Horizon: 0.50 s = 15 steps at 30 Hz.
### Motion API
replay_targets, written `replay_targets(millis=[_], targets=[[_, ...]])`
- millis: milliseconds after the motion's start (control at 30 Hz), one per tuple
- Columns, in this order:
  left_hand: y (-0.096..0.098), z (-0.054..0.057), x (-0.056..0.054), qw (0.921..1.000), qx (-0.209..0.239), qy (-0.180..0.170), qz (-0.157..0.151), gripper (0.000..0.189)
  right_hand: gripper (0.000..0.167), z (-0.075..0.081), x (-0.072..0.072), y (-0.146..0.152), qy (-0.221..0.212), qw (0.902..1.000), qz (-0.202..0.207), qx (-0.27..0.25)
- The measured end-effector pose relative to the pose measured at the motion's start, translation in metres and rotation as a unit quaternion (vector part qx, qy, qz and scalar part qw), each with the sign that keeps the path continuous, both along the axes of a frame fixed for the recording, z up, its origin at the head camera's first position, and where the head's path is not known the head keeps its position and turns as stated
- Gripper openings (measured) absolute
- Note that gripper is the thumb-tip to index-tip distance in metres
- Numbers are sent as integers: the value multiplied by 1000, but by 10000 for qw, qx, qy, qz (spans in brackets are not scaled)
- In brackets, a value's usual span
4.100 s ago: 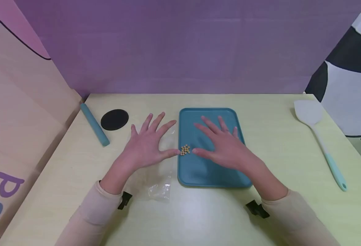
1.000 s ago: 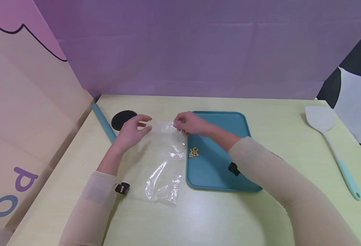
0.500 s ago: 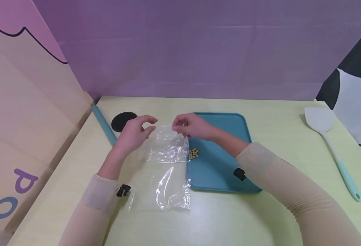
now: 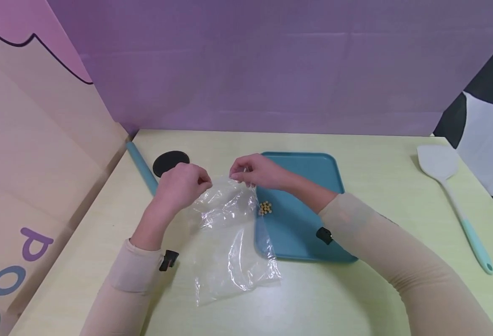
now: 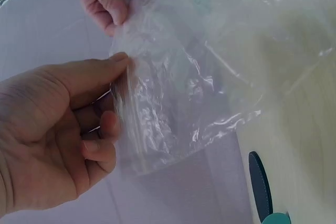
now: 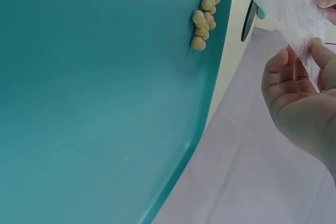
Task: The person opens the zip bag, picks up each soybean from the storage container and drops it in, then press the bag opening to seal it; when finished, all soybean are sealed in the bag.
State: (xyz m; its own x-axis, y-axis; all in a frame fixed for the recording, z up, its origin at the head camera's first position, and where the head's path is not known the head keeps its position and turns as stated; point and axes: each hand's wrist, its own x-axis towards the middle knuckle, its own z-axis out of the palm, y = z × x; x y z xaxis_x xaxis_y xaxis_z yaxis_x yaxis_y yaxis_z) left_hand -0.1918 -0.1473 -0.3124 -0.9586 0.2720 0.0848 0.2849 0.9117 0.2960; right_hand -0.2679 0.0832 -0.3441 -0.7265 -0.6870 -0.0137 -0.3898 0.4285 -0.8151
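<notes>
A clear plastic bag (image 4: 234, 252) hangs from both hands in the head view, its lower end over the table and partly in front of the tray. My left hand (image 4: 182, 187) pinches its upper left edge between thumb and forefinger; the left wrist view shows this grip on the bag's rim (image 5: 137, 124) closely. With thumb and fingers, my right hand (image 4: 260, 171) holds the upper right corner, close to the left. Beside the bag lies a blue tray (image 4: 305, 228). Small round tan balls (image 6: 205, 17), like dried beans, sit in a cluster near the tray's left rim.
Behind my left hand lies a black disc (image 4: 168, 162). A blue rod (image 4: 140, 166) rests along the table's left edge. At far right is a spatula (image 4: 438, 164) with a white blade and pale turquoise handle. A purple backdrop (image 4: 246, 70) stands behind the table.
Both hands were spread open at first, above the table and tray. The right hand then took the bag's corner and lifted it. Since half a second ago, the left hand has pinched the other edge.
</notes>
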Motion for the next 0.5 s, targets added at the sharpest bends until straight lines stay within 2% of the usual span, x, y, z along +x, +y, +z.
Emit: replay_targets(millis=[133, 267, 367, 500], targets=[[-6, 2, -1, 9989, 418, -221, 67, 12, 20, 0, 0, -2, 144, 9995, -263, -32], [-14, 3, -3, 9947, 879, -386, 365, 13, 27, 2, 0, -3, 333, 9959, -815, -192], [-20, 3, -4, 9886, 1267, -455, 675, 15, 29, 3, -1, -2, 486, 9910, -1207, -303], [-24, 5, -4, 9769, 1744, -540, 1107, 19, 27, 7, -1, 0, 638, 9863, -1455, -435]])
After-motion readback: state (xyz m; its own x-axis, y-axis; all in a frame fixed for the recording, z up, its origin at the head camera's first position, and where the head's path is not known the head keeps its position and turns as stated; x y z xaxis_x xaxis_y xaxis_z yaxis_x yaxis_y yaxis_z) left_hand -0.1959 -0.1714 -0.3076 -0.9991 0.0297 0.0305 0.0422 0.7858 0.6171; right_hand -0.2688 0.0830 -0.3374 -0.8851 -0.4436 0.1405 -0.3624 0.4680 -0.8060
